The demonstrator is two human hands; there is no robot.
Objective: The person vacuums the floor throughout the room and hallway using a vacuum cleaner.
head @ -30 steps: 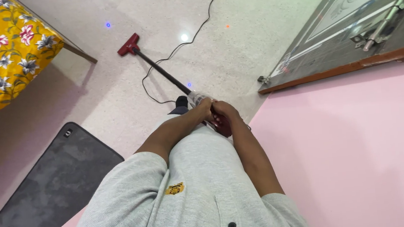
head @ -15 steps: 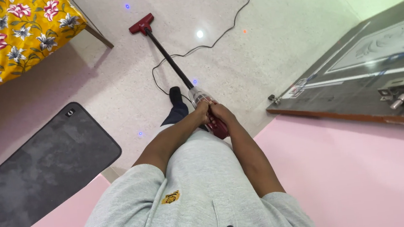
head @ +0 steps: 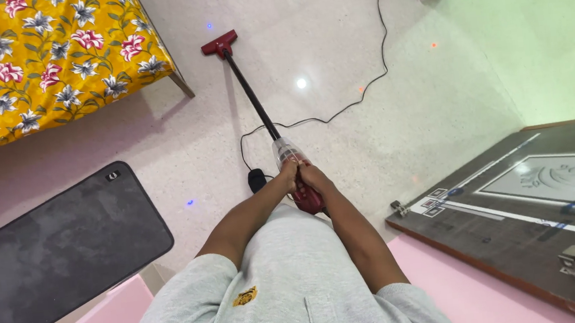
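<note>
Together, left hand [head: 289, 172] and right hand [head: 314, 178] grip the stick vacuum [head: 254, 105], which extends forward.

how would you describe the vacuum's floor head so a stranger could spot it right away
Start at the bed with the yellow floral cover. Just off its corner, on the pale speckled floor, sits the small red floor head. It alone is red there, joined to a thin black tube.

Speckled pale floor [head: 331, 31] carries a dark grey mat [head: 50, 254], black cord [head: 365, 91], red vacuum head [head: 220, 46]
</note>
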